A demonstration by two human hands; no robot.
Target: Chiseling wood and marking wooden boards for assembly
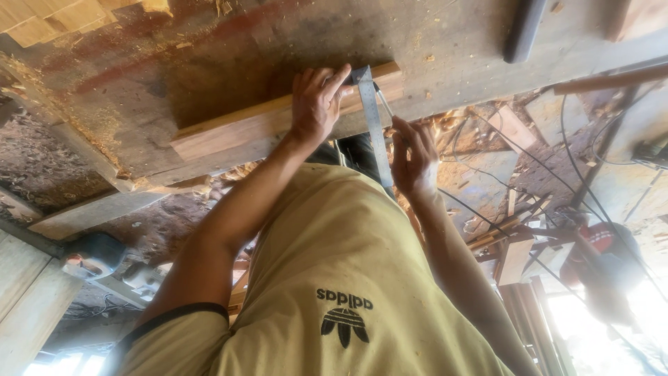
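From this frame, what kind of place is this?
Most likely a woodworking shop. A worn workbench dusted with sawdust, a timber strip under the left hand beside a metal square, and wood offcuts and cables on the floor.

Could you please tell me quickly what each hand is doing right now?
Left hand: open, pressing grey metal square onto long light wooden board.
Right hand: closed on thin grey marking tool.

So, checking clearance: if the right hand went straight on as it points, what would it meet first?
The right hand would likely meet the grey metal square on the light wooden strip.
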